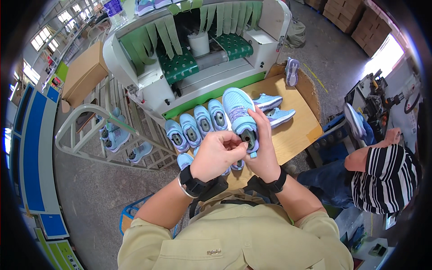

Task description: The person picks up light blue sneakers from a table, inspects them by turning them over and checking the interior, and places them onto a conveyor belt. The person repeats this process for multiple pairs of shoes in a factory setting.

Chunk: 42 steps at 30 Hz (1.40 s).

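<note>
Above the table (290, 139), right hand (262, 155) clasps a blue shoe (239, 107); left hand's (216, 155) grip pinches at its collar (256, 145)

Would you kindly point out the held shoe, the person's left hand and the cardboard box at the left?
Held shoe (243, 123), head view: on the strap across its upper.
Left hand (216, 154), head view: on its back.
Cardboard box (85, 75), head view: on its outer face.
</note>
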Motion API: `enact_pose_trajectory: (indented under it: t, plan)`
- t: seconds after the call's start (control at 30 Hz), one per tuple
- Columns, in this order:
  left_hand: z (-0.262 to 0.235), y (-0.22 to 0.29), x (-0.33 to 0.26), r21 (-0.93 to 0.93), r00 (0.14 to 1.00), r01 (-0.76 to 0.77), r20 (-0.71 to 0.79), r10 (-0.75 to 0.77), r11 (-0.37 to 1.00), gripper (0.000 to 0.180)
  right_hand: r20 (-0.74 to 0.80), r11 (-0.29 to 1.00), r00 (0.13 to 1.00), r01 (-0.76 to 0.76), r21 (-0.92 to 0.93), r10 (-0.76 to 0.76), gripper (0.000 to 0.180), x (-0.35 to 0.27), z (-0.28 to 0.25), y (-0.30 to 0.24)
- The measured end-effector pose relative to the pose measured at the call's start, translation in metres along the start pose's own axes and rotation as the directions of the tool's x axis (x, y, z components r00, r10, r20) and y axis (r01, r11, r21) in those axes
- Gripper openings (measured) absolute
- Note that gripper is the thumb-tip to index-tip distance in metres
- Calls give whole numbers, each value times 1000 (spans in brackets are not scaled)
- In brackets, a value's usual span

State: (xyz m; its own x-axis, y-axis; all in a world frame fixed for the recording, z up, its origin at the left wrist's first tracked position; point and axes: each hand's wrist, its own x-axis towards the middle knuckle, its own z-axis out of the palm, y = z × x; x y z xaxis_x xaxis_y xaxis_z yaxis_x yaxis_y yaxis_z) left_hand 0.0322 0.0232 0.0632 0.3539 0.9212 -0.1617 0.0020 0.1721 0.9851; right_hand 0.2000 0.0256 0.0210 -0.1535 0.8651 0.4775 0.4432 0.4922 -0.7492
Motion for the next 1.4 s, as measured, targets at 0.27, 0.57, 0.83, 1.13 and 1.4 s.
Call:
enact_pose_trajectory:
  t: [0.27, 0.57, 0.83, 1.13, 1.4]
  plan:
    - [-2, -2, 2, 2, 1000, 10, 14, -10, 1000, 17, -3, 1000, 1000, -5, 2, 5, 93, -2, 0, 0]
    - [-3, -5, 3, -6, 999, 24, 22, -24, 1000, 18, -9, 1000, 1000, -4, 13, 4, 92, -3, 2, 4]
    - [-4, -3, 3, 7, 999, 37, 33, -37, 999, 17, -6, 1000, 1000, -9, 5, 9, 92, -4, 3, 5]
    - [-4, -6, 1, 48, 999, 40, 18, -41, 998, 18, 20, 1000, 1000, -14, 5, 14, 92, -7, 2, 4]
    - [-4, -10, 1, 96, 1000, 16, -6, -15, 995, 20, 30, 1000, 1000, -4, 0, 4, 91, -6, 2, 1]
